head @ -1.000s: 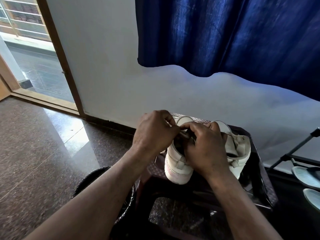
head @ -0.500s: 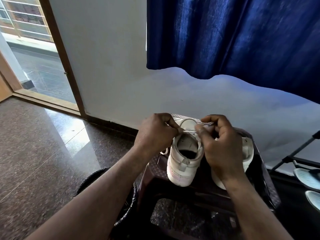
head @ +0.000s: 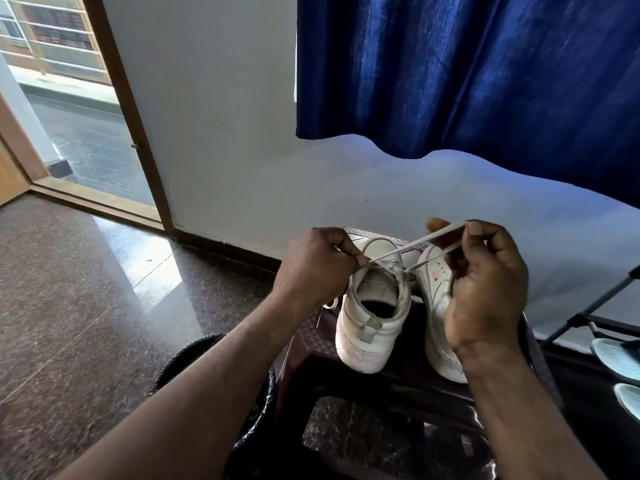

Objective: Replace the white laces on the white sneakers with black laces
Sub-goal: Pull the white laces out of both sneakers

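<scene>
Flat white lace [head: 426, 241] stretched between two hands over white sneakers [head: 372, 323]

The leathery pair stands centre-low on a dark patterned stool [head: 311, 337] over glossy speckled stone floor [head: 86, 306], heels nearest, toes toward the wall. The left hand [head: 315, 268] pinches the lace at the collar; the right hand [head: 485, 289] curls round it.

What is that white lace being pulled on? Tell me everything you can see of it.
The white lace is a thin, flat strip that looks like woven fabric. It runs taut from the top of the left-hand sneaker up and rightward to the right hand, which holds it in curled fingers; two strands show there. The left hand pinches it beside the sneaker's collar. Its tips are hidden.
</scene>
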